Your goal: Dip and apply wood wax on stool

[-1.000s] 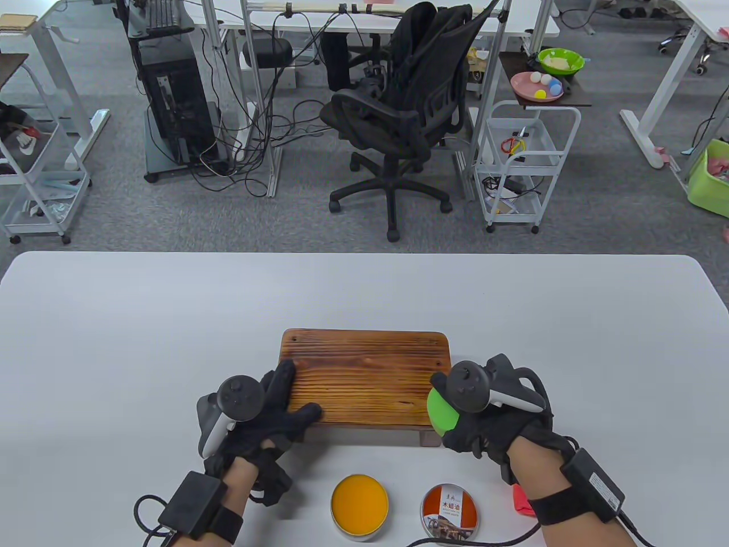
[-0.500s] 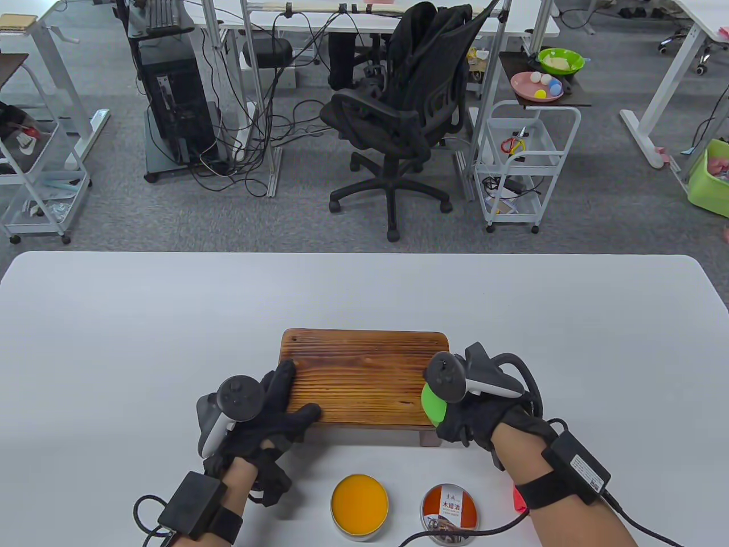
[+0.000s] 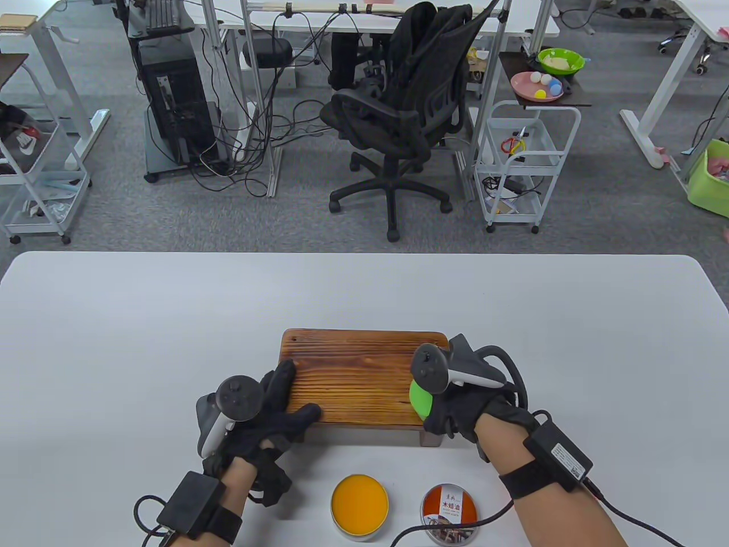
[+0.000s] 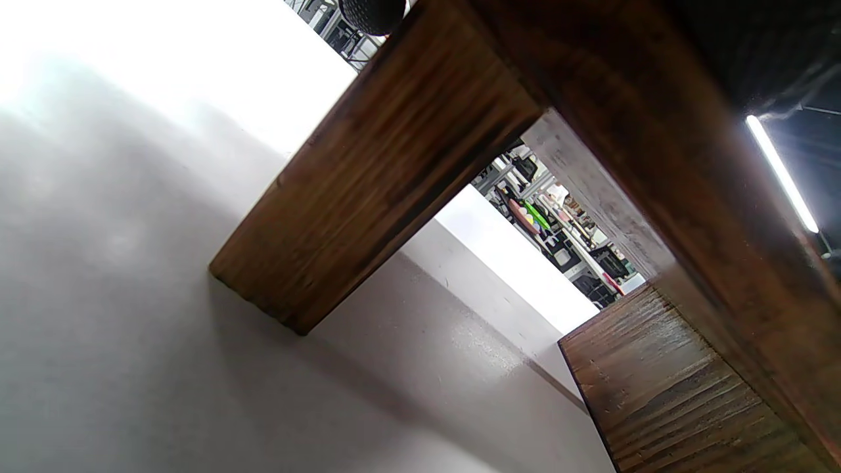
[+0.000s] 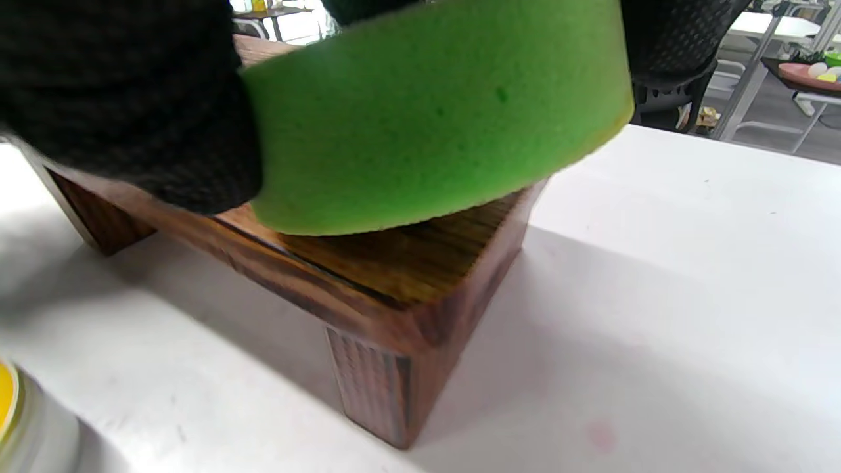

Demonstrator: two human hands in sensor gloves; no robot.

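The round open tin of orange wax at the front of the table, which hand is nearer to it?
Left. The left hand rests on the wooden stool, just behind and left of the round open tin of orange wax. The right hand holds the green sponge farther off.

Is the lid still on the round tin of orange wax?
No: the round tin of orange wax is open, its printed lid beside it.

Stool (image 3: 364, 376) top bare between left hand (image 3: 273, 407) at 9 o'clock and right hand (image 3: 455, 407) with sponge (image 3: 420, 397) at 3. Wax tin (image 3: 360, 504) and lid (image 3: 450, 510) obstruct at 6; table (image 3: 364, 290) open toward 12.
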